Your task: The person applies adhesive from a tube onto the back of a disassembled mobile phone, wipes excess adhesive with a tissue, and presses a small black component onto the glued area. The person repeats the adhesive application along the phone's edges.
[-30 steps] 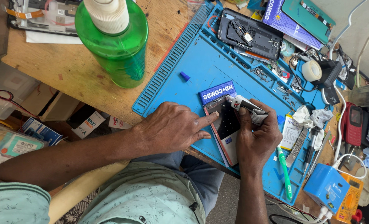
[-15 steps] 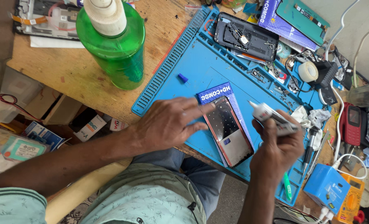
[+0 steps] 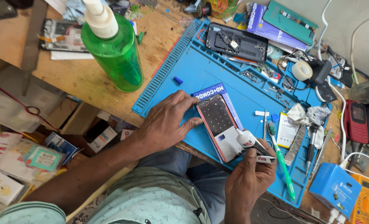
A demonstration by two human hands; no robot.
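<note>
Returning to the phone frame [image 3: 219, 126], the right hand [image 3: 251, 178] has brought a small glue tube [image 3: 253, 145] back down so its white nozzle touches the frame's lower right edge. Half a second ago that hand was lifted away to the right of the frame with the tube clear of it; a second ago both hands were crowded over the frame. The frame itself lies where it lay, slanted on the blue work mat [image 3: 201, 70], near the mat's front edge, on top of a blue printed card.

The right hand's fingers are closed around the tube, pinching its body. The left hand [image 3: 168, 122] rests to the left of the frame, fingers spread, with fingertips pressing on its top and left edge to steady it.

Judging from the nozzle meeting the rim, adhesive seems to be going on along the frame's border, now at its lower corner.

Right of the frame lie a green-handled toothbrush [image 3: 282, 161] and a small battery [image 3: 287, 130]; a green spray bottle [image 3: 114, 49] stands well to the frame's upper left, off the mat.
</note>
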